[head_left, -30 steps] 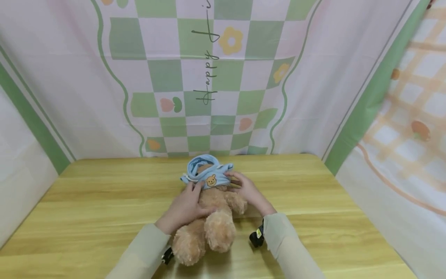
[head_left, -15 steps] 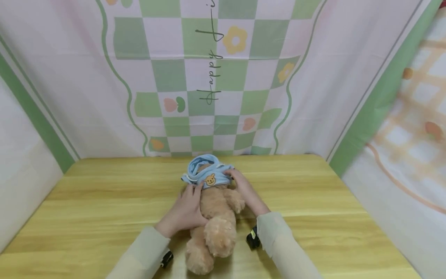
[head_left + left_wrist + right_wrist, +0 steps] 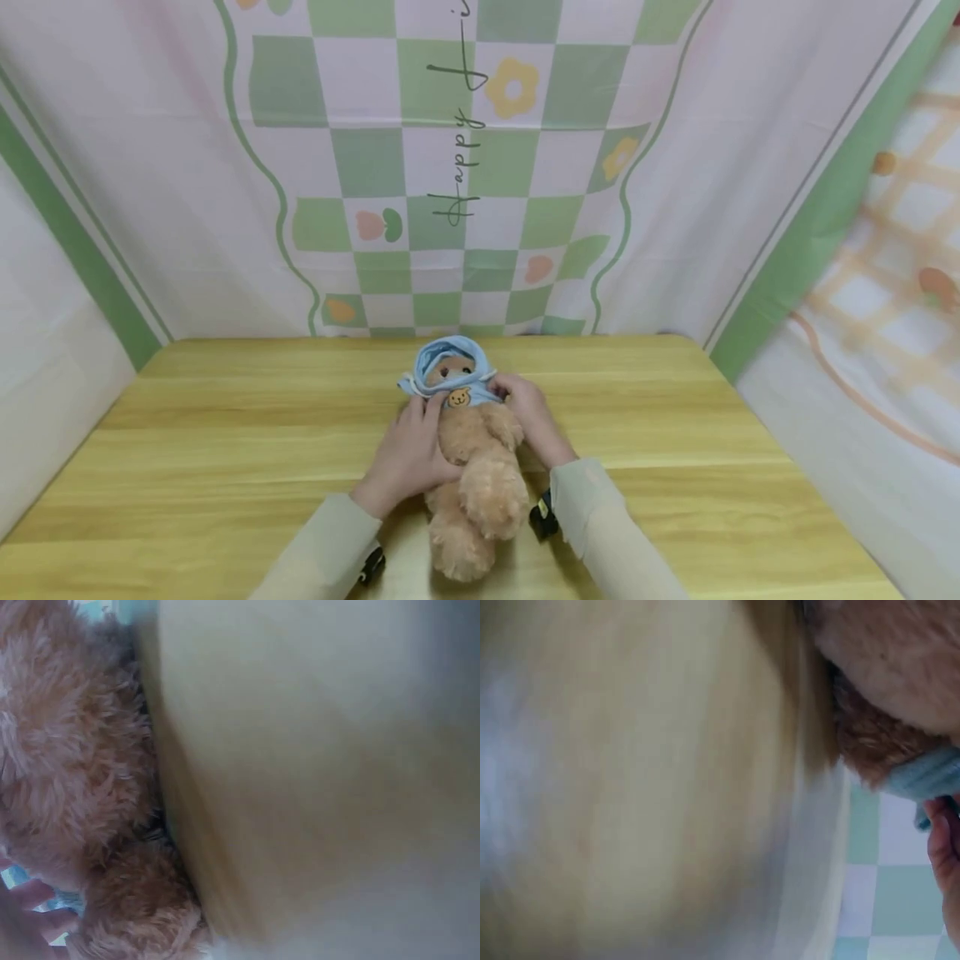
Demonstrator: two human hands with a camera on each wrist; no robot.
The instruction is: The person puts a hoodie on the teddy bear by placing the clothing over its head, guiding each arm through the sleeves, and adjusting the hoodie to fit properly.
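Observation:
A light brown teddy bear (image 3: 462,439) lies on its back on the table, legs toward me. A small blue hoodie (image 3: 474,398) with a bear-face patch is bunched about its head and upper chest, the hood opening framing part of its face. My left hand (image 3: 411,448) grips the bear's side, thumb across the belly and fingertips at the hoodie's hem. On the other side my right hand (image 3: 528,414) pinches the hoodie's edge; the right wrist view shows thumb and finger on the blue cloth (image 3: 928,774). Fur (image 3: 71,750) fills the left of the left wrist view.
The wood-grain table (image 3: 225,450) extends to both sides of the bear. A checked green and white cloth (image 3: 435,167) hangs behind its far edge, with more cloth at left and right. A dark wrist camera (image 3: 543,517) sits by the right sleeve.
The bear's legs have swung right and its face now shows more in the hood opening. The right hand has gone from loose fingers to pinching the hoodie's edge. The left hand stays on the bear.

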